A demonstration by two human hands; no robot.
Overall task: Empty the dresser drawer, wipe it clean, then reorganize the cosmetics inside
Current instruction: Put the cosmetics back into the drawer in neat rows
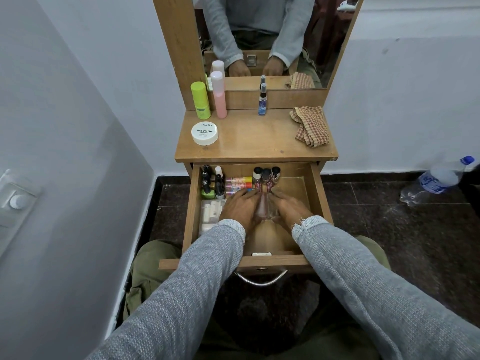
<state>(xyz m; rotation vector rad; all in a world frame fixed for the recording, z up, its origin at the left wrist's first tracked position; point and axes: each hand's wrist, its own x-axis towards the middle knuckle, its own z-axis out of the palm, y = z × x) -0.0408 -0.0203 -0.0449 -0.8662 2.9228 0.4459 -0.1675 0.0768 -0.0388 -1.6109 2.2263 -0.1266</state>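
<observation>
Dark speckled floor tiles run under us and meet white walls, with the wooden dresser straight ahead at twelve o'clock. Nearest, our grey sleeves reach into the open drawer, whose metal handle hangs at its front. Our left hand and right hand lie on either side of a clear bottle lying on the drawer floor, fingers touching its sides; whether they actually grip it we cannot tell. At nine o'clock from the hands sits a clear pouch of pale tubes; beyond it stand dark nail polish bottles, then colourful tubes lying flat, and at twelve o'clock three dark-capped bottles against the back wall. Farther, the dresser top carries a white nail polish remover tub, a lime bottle, a pink bottle, a small blue spray and a checked cloth. Beyond, the mirror reflects us. At three o'clock a plastic water bottle lies on the tiles.
</observation>
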